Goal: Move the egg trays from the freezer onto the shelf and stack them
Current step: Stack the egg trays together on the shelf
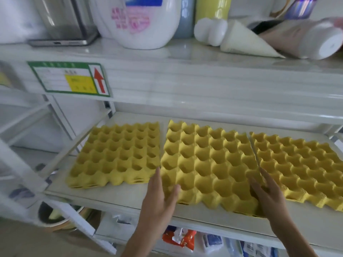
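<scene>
Three yellow egg trays lie side by side on the white shelf (130, 198), none stacked.

Left hand (161, 197): fingers straight and loosely spread, palm turned inward to the right. It sits at the front left corner of the middle tray (207, 164); the fingertips (157, 173) reach into the narrow gap between that tray and the left tray (118, 154), and the thumb lies over the middle tray's front-left cups. Nothing is gripped; contact with the tray edge looks likely but cannot be confirmed.

Right hand (267, 193): fingers extended and slightly parted, palm turned inward to the left. It is at the front right corner of the middle tray, along the seam with the right tray (300, 164). The thumb rests across the middle tray's near-right cups. Whether the fingers press the tray's side cannot be told; nothing is curled round it.

The middle tray lies directly between the two hands, its front edge near the shelf lip. The left tray is just beyond the left hand; the right tray is just beyond the right hand and runs out of view.

Above the hands, an upper shelf carries a white jug (139, 21) and a tipped white bottle (315, 41); a green-bordered label (70, 78) is fixed to its front.
</scene>
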